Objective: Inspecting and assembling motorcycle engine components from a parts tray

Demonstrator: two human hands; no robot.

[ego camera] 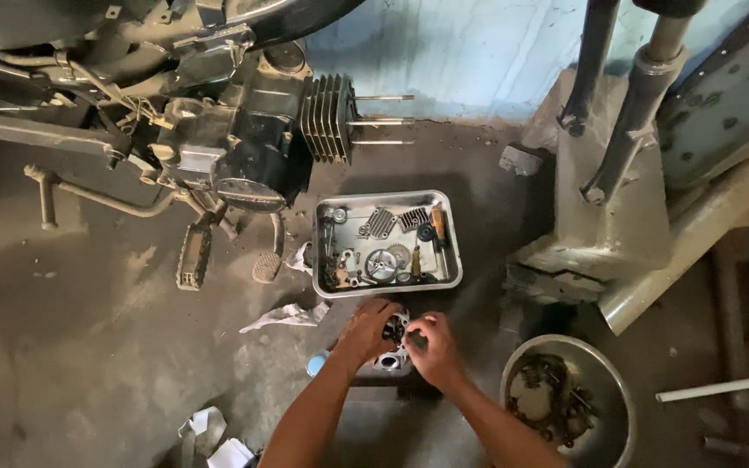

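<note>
Both hands grip a small engine part [394, 334] over the oily floor [88, 347]: my left hand [366, 329] steadies it, my right hand [431, 345] pinches its edge. Just beyond, a metal tray [327, 286] keeps loose parts together beside the stripped motorcycle engine [253, 147].

This is a motorcycle repair workshop. A stripped motorcycle engine [244, 139] with its finned cylinder [327, 117] and bare studs [383, 120] stands over a grimy, oil-dark concrete floor [88, 347]. A metal tray [452, 251] of small engine parts lies on the floor just below it, a steel bowl [613, 390] of greasy parts sits toward the lower right edge, and front forks [630, 113] rise at the upper right. Dirty rags [288, 316] lie about.
</note>
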